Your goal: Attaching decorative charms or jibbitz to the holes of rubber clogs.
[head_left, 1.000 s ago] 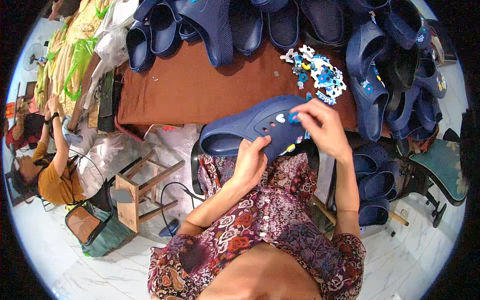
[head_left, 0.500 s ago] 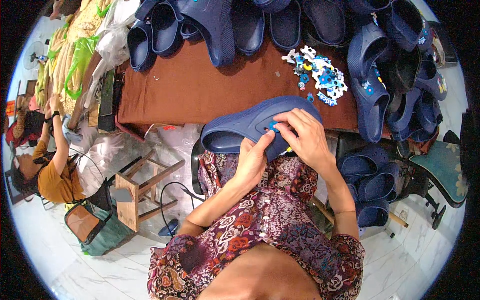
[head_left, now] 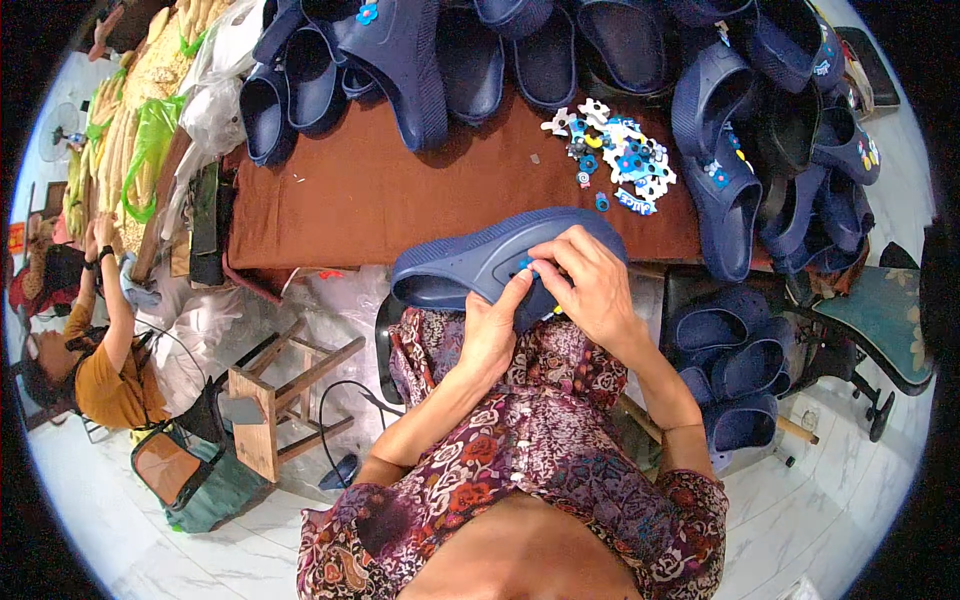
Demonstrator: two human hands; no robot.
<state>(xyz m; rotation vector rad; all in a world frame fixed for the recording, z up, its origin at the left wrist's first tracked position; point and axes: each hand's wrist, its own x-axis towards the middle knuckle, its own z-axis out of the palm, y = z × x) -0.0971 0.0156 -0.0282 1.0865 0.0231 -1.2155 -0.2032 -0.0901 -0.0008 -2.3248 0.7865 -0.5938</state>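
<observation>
A navy blue clog (head_left: 445,262) lies on its side over my lap, against the near edge of the brown-covered table. My left hand (head_left: 488,335) grips its lower edge, thumb up on the shoe's upper and the other fingers mostly hidden. A small blue shoe charm (head_left: 525,264) sits at a hole in the upper, by that thumb tip. My right hand (head_left: 590,290) pinches at the charm with thumb and forefinger, its other fingers bent over the clog. Something small and yellow (head_left: 557,312) shows on the clog below my right hand.
A pile of white, blue and black charms (head_left: 640,165) lies on the brown cloth (head_left: 400,190). Navy clogs (head_left: 475,70) line the far and right sides; more clogs (head_left: 740,365) sit beside me at right. A wooden stool (head_left: 258,420) and another person (head_left: 115,375) are at left.
The view has shifted slightly, so the table and clogs sit a little further left. Both hands stay on the clog, fingers still at the blue charm, which now shows less.
</observation>
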